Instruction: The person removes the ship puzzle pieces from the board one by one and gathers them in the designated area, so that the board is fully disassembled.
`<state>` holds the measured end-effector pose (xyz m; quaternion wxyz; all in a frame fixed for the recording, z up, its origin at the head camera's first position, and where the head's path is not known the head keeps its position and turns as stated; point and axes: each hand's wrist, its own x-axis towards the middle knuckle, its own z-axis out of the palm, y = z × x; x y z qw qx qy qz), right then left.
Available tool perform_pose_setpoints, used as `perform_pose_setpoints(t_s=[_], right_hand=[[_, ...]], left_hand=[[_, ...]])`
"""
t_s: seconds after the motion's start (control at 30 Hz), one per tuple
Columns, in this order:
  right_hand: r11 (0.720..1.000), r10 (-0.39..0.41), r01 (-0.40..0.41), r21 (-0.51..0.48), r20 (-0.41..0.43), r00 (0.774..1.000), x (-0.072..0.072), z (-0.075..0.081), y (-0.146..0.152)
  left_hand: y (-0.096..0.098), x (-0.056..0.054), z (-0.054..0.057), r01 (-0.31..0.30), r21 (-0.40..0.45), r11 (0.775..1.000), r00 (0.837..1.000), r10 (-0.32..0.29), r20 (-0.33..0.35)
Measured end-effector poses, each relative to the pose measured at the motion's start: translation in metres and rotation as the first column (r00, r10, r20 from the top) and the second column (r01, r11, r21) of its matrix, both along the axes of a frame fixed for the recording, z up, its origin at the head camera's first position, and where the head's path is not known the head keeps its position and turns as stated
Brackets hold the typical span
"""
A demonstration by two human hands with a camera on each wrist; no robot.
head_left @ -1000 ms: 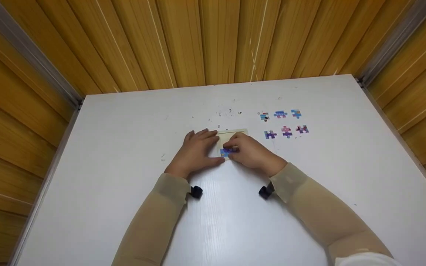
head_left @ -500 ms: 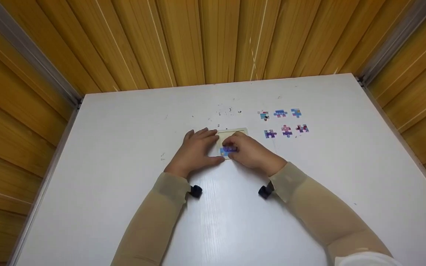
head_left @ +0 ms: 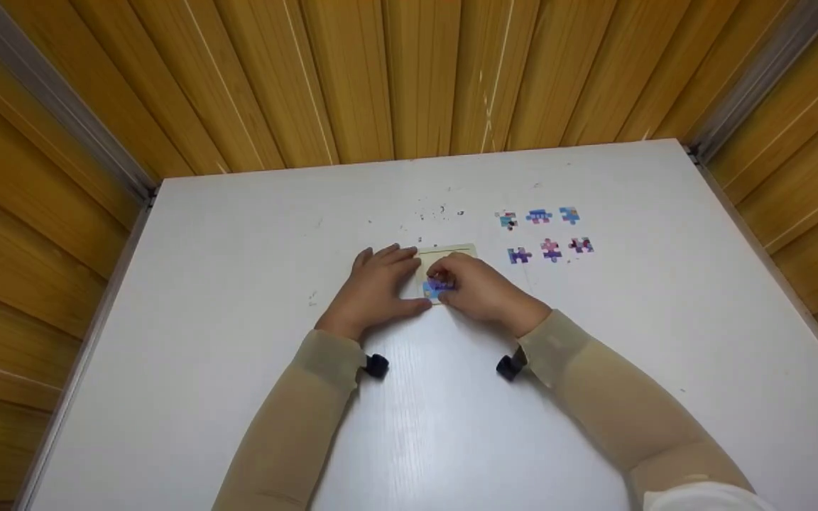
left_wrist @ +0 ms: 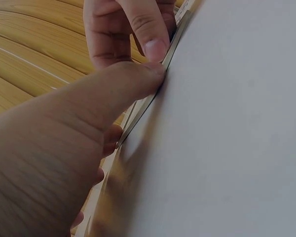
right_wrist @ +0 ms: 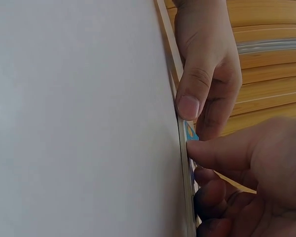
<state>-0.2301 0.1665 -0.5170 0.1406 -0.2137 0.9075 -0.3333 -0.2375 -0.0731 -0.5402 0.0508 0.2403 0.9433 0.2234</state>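
Note:
A small pale puzzle tray (head_left: 460, 248) lies flat between the hands in the head view. My left hand (head_left: 377, 294) rests spread along its left side, the thumb at the near edge and the fingertips by the left rim. With bent fingers, my right hand (head_left: 483, 294) pinches a purple jigsaw piece (head_left: 440, 284) low over the tray. A blue piece (head_left: 428, 292) sits in the near left corner, partly covered by the purple one. The right wrist view shows a bit of blue piece (right_wrist: 191, 131) between both thumbs, above the tray's edge (right_wrist: 186, 173). The right fingers hide much of the tray.
Several loose jigsaw pieces lie in two rows to the right of the tray, among them a pink one (head_left: 551, 249) and a blue one (head_left: 569, 215). Dark specks mark the white table (head_left: 253, 255) beyond the tray. Wood-panelled walls (head_left: 352, 85) stand behind and at the sides.
The right fingertips and the purple piece shift and tilt slightly over the tray. The left hand stays in place.

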Motion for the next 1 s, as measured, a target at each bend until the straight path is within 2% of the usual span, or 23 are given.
perform_pose_setpoints(t_s=[0.7, 1.0], right_hand=[[1.0, 0.0, 0.0, 0.015, -0.011, 1.0, -0.0025, -0.0006, -0.0001], [1.0, -0.005, 0.005, -0.001, 0.024, 1.0, -0.0052, -0.0014, 0.0034]], left_hand=[[-0.0014, -0.0013, -0.0001, 0.009, -0.011, 1.0, 1.0, -0.009, -0.013], [-0.0001, -0.0016, 0.0003, 0.005, -0.021, 1.0, 1.0, -0.006, -0.006]])
